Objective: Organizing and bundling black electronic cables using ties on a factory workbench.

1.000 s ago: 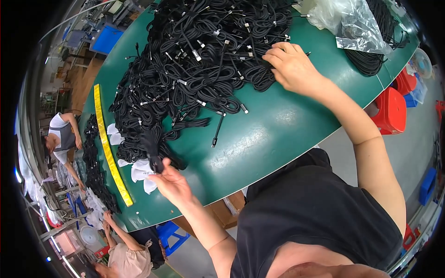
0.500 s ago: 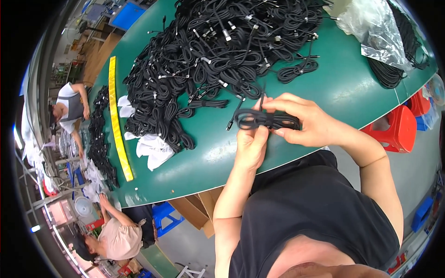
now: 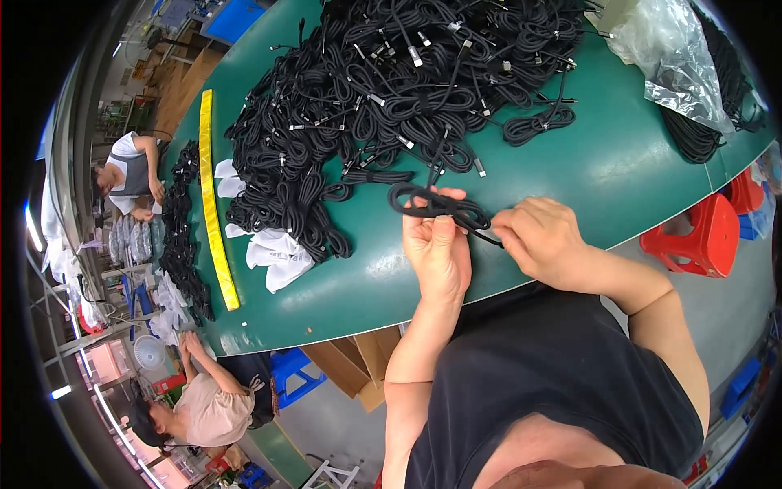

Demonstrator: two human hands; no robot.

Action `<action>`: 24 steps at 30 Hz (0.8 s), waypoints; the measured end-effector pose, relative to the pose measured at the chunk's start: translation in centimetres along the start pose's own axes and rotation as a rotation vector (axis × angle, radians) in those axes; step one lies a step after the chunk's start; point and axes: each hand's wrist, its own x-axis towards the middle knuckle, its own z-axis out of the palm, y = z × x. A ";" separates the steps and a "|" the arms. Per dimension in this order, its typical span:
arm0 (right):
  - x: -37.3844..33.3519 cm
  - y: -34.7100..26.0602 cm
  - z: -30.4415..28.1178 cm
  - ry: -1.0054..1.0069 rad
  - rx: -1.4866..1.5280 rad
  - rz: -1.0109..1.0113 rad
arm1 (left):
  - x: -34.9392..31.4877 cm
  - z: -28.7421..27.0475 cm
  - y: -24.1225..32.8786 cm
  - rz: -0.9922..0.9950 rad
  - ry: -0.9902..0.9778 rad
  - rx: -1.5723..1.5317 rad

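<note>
The person stands at the near edge of the green table (image 3: 635, 171), coiling one black cable (image 3: 440, 205) into a flat bundle. The left hand (image 3: 437, 248) is raised palm-up just over that edge, thumb pressed across the loops and fingers curled beneath, so the coil is pinched firmly. The right hand (image 3: 542, 238) sits just beside it, fingers drawn together on the loose tail of the same cable, wrist bent inward toward the left. By my reckoning the winding is nearly done; the next move calls for keeping the loops clamped while the tail is brought round them. Behind the hands, toward the far edge, lies the big heap of black cables (image 3: 391, 90), with white ties (image 3: 277, 248) and a yellow strip (image 3: 213, 196) nearer the left edge.
</note>
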 end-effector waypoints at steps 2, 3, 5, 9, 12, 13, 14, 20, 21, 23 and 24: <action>0.6 0.1 0.0 0.032 0.034 -0.001 | 0.1 -0.2 0.2 -0.002 -0.007 -0.013; 0.8 -0.1 0.1 0.086 0.102 -0.021 | 0.1 0.0 0.4 -0.004 0.020 -0.023; 0.7 -0.3 0.5 0.136 0.172 -0.041 | 0.1 0.1 0.2 -0.007 0.038 -0.029; 0.4 0.0 0.8 0.111 0.159 0.086 | 0.3 -0.1 0.1 0.030 0.043 -0.045; 0.7 0.2 1.0 0.228 0.029 -0.070 | 0.3 -0.1 -0.5 0.112 0.062 0.023; 1.0 0.0 1.1 0.237 -0.016 -0.118 | 0.0 0.1 -0.8 0.110 0.061 0.023; 1.3 -0.3 1.3 0.247 -0.061 -0.165 | -0.4 0.3 -1.2 0.101 0.041 0.056; 2.6 -1.0 0.6 0.204 -0.180 -0.179 | 0.1 -0.5 -0.3 -0.046 0.026 0.005; 2.4 -0.9 0.5 0.206 -0.178 -0.179 | 0.4 -0.7 -0.1 0.001 0.051 -0.004; 1.6 -0.5 0.6 0.108 -0.228 -0.172 | 0.6 -0.5 -0.3 0.049 0.064 -0.002; 1.7 -0.6 0.8 0.107 -0.226 -0.174 | 0.3 -0.4 -0.7 0.019 0.009 -0.007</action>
